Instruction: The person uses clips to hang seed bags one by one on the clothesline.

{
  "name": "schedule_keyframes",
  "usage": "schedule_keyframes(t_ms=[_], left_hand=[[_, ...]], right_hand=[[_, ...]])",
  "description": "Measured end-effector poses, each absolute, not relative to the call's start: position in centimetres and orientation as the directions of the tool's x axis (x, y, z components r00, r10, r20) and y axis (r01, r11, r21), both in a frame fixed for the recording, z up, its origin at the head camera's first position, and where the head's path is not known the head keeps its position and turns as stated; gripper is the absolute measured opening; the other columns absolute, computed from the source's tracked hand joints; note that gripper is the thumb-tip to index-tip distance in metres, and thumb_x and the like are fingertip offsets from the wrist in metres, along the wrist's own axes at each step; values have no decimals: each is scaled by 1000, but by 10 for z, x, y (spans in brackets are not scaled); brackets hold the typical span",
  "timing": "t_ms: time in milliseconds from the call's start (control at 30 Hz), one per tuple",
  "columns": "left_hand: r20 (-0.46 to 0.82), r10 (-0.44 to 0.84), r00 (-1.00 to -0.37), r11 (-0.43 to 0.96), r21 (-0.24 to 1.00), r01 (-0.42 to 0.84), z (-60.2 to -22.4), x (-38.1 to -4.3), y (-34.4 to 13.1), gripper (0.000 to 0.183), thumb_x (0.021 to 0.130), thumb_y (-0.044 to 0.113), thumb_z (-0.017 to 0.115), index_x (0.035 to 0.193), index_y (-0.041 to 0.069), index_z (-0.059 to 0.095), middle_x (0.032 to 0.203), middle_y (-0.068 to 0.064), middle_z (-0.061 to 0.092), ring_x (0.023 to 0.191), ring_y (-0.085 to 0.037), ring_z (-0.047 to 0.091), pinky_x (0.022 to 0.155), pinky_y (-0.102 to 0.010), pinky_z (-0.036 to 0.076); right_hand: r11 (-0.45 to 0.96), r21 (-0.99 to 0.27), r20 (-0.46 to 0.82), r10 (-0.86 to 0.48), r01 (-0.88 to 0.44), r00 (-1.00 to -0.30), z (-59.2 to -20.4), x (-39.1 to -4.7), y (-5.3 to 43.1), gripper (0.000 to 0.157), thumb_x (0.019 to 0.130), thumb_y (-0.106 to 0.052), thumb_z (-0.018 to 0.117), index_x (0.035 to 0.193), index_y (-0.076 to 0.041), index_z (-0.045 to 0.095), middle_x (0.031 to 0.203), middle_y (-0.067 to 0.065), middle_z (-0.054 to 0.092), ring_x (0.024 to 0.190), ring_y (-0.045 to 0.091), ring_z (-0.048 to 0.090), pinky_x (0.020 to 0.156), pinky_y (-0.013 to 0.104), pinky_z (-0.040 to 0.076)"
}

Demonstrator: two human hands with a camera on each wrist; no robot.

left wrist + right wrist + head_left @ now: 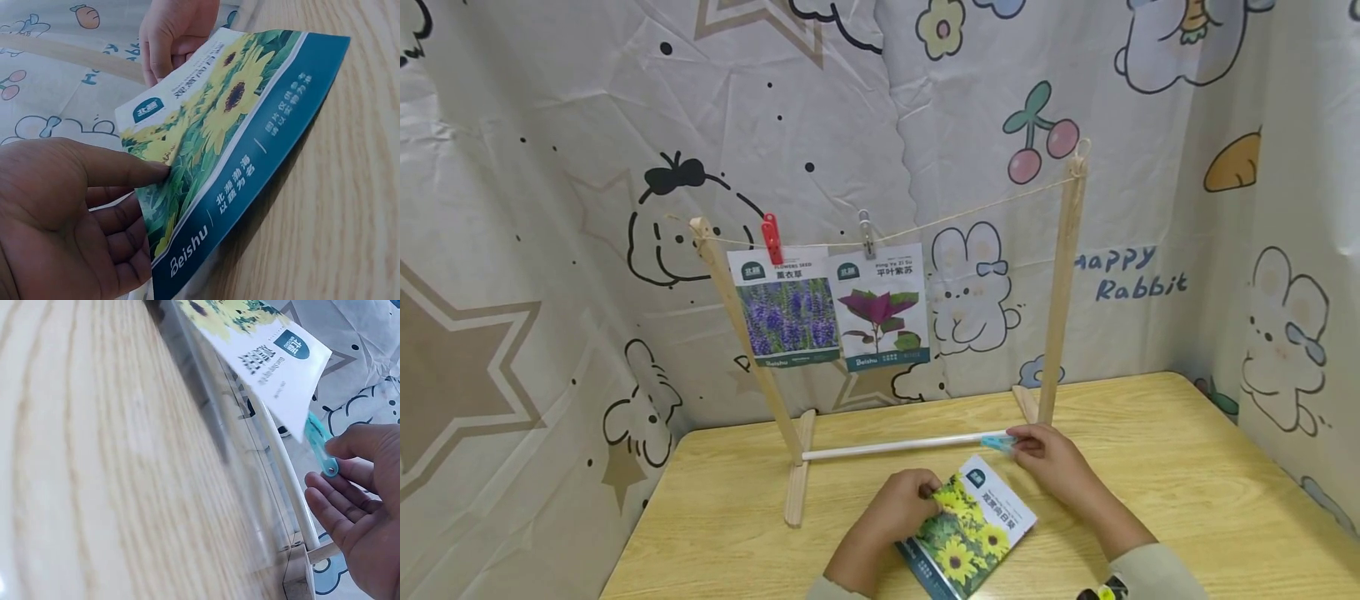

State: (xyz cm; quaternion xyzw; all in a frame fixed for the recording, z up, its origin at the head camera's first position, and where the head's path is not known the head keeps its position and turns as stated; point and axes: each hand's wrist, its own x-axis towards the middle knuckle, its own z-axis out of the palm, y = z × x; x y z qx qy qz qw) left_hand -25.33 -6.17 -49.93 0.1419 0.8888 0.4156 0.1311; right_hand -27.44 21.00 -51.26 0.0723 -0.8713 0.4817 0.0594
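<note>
My left hand pinches a sunflower seed packet by its left edge, thumb on the printed front. In the left wrist view the packet is tilted above the wooden tabletop, its blue-green band towards the camera. My right hand pinches a light blue clothespin between thumb and forefinger, its other fingers loosely bent. In the right wrist view the clothespin lies close to the packet's white top corner. On the string hang a lavender packet under a red clothespin and a purple-leaf packet under a grey clothespin.
A wooden frame stands on the table, with a left post, a taller-looking right post and a white crossbar low between them. The string slopes up to the right. Behind hangs a patterned curtain.
</note>
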Motion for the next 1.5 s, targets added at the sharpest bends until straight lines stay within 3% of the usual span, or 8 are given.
schedule_keyframes(t_ms=[367,700,1100,1500], left_hand=[[-73,338,-938,539,832,129,-494,-256,-64,10,90,8,74,99,10,71,90,2,65,84,-10,57,76,-31,50],[-69,305,-950,512,853,102,-491,-255,-64,11,89,11,75,99,10,71,92,1,66,86,-11,60,78,-32,52],[-97,286,-953,477,877,54,-489,-256,-67,11,91,14,73,102,11,73,94,4,69,86,-9,60,79,-30,52],[-60,258,-964,434,899,60,-486,-255,-69,10,91,13,72,102,13,73,94,1,68,88,-13,60,79,-32,50]], right_hand=[[479,-840,262,-53,-255,-964,-510,-279,214,35,97,-9,67,129,2,63,126,19,62,110,29,66,87,11,53],[455,-858,251,-34,-239,-967,-507,-279,216,35,97,-11,68,130,-2,63,124,15,60,102,2,61,87,10,51],[403,-872,292,-26,-277,-956,-504,-277,217,34,97,-10,68,130,-1,63,122,16,59,102,0,61,88,10,51],[352,-883,323,-28,-312,-946,-499,-274,217,35,96,-7,69,129,3,62,125,18,57,105,10,63,88,11,52]])
